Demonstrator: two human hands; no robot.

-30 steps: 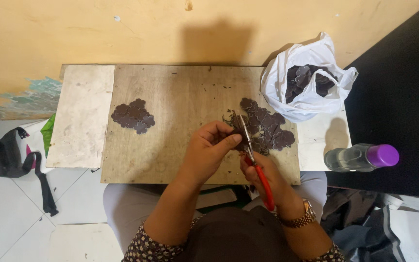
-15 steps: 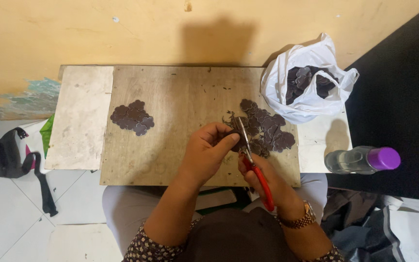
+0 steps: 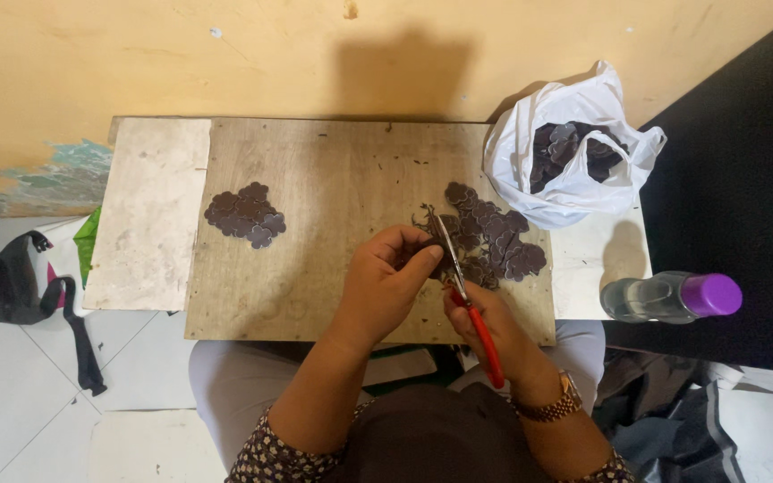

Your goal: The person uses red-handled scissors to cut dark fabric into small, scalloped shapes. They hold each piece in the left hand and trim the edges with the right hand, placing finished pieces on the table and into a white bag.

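— Head view, left hand: pinching dark scalloped piece above tabletop, beside right pile.
— Right hand: gripping red-handled scissors, blades meeting that piece.

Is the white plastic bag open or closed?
Open: the white plastic bag gapes at the top, and dark flower-shaped pieces show inside.

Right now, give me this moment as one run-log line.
left hand: pinches dark flower-shaped piece | right hand: holds red-handled scissors, blades at piece | wooden board: two piles
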